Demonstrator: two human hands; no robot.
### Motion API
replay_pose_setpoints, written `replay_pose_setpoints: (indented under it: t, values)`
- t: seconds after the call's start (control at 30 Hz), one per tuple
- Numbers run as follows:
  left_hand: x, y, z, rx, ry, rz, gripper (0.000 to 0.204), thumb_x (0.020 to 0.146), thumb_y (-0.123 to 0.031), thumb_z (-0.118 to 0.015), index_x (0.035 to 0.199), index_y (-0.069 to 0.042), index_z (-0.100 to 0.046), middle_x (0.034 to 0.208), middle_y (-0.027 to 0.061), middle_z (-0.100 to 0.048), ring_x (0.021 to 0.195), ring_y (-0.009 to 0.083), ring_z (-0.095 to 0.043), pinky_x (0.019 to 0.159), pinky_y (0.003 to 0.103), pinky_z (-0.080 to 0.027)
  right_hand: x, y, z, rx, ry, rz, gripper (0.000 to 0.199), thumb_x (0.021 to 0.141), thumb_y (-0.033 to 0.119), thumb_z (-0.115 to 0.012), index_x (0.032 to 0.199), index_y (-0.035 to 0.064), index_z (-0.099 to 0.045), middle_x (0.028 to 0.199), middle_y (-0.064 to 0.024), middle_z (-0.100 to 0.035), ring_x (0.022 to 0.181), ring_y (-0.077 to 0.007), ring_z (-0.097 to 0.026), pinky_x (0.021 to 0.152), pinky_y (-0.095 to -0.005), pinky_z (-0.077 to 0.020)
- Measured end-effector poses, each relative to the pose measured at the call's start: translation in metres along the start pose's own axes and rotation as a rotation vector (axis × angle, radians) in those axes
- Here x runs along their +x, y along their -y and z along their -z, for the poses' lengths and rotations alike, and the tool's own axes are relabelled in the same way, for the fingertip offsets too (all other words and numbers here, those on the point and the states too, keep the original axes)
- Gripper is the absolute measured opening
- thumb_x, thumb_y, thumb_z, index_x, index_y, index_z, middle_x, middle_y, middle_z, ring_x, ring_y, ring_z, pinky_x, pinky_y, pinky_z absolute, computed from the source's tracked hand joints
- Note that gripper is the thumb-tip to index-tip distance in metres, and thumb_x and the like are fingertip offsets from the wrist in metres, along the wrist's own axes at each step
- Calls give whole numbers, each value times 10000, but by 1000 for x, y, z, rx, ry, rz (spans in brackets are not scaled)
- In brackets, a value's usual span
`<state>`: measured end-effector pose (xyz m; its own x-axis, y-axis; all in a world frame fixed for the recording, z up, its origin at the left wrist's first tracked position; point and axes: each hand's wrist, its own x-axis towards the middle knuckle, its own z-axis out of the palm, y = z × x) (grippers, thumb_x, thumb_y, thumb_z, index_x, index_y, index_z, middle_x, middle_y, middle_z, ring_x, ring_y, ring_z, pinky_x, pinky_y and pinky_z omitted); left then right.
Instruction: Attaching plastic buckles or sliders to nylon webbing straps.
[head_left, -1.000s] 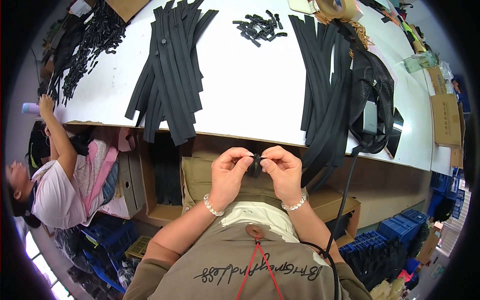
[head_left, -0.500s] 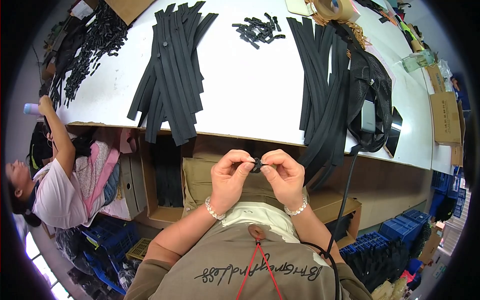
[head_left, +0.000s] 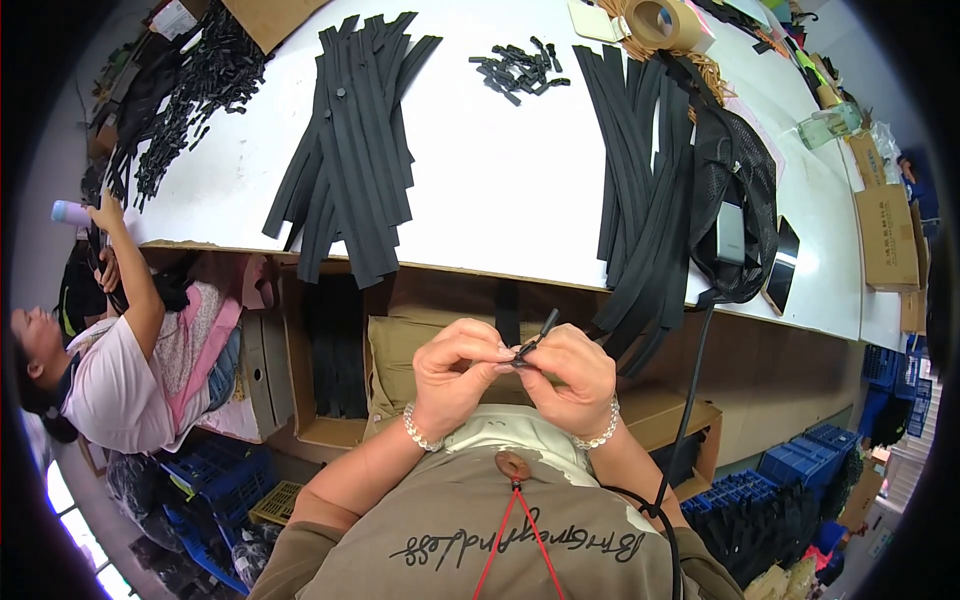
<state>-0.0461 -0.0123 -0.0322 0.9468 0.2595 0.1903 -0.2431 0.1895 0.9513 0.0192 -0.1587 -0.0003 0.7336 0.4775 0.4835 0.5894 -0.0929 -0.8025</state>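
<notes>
A long white worktable (head_left: pixel 520 170) fills the upper half of the view. On it lie three heaps of black zipper tape: a fanned bundle of strips (head_left: pixel 350 160) left of the middle, a longer bundle (head_left: pixel 640 190) to the right that droops over the table's near edge, and a loose tangle (head_left: pixel 190 95) at the far left corner; the strips overlap too much to count. A black mesh bag (head_left: pixel 735 190) lies against the right bundle. One cardboard box (head_left: pixel 890 235) sits at the right end, one roll of brown tape (head_left: pixel 655 18) at the far edge, and one small pile of black zipper sliders (head_left: pixel 520 68) lies between the two bundles. A second person (head_left: pixel 120 370) sits at the left, below the table edge.

Under the near edge, the left hand (head_left: pixel 455 380) and right hand (head_left: pixel 570 380) are pressed together, fingertips pinching a single small black zipper piece (head_left: pixel 532 342), its end sticking up between them. Each wrist wears one bead bracelet (head_left: pixel 420 432).
</notes>
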Motion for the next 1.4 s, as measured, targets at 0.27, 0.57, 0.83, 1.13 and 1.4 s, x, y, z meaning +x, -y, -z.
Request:
replay_pose_setpoints:
  t: [0.27, 0.57, 0.83, 1.13, 1.4]
  values:
    - [-2, -3, -1, -39, -30, 4, 100, 750, 46, -691, 831, 0, -654, 843, 73, -595, 765, 134, -560, 650, 233, -459, 3, 4, -1, -147, 8, 192, 203, 616, -39, -701, 797, 2, -618, 674, -80, -569, 554, -230, -527, 519, -316, -417]
    - [-1, -7, -2, 16, 4, -25, 91, 759, 48, -675, 838, 4, -659, 835, 69, -591, 746, 123, -554, 634, 231, -452, -4, 12, -4, -56, 12, -41, 147, 594, -35, -682, 690, 15, -582, 585, -64, -504, 492, -215, -493, 454, -302, -375]
    - [-3, -8, -4, 24, -29, 30, 89, 755, 47, -678, 831, 2, -662, 820, 62, -590, 745, 123, -549, 630, 229, -440, 2, 6, 1, -426, 56, 339, 203, 548, -2, -695, 695, 29, -558, 638, -42, -459, 521, -187, -467, 487, -305, -371]
    - [1, -8, 0, 14, -36, 92, 91, 761, 35, -682, 844, 0, -669, 823, 69, -623, 764, 123, -572, 654, 230, -464, -1, 7, 0, 41, 80, -162, 121, 667, -17, -682, 746, 2, -592, 667, -100, -559, 557, -240, -535, 513, -310, -416]
    - [13, -14, 13, -233, 171, 432, 168, 807, 20, -660, 974, 10, -647, 917, 43, -644, 850, 76, -590, 730, 210, -499, -12, 4, 9, 344, 139, -502, 93, 824, 59, -635, 778, -6, -589, 677, -40, -564, 592, -112, -510, 544, -241, -407]
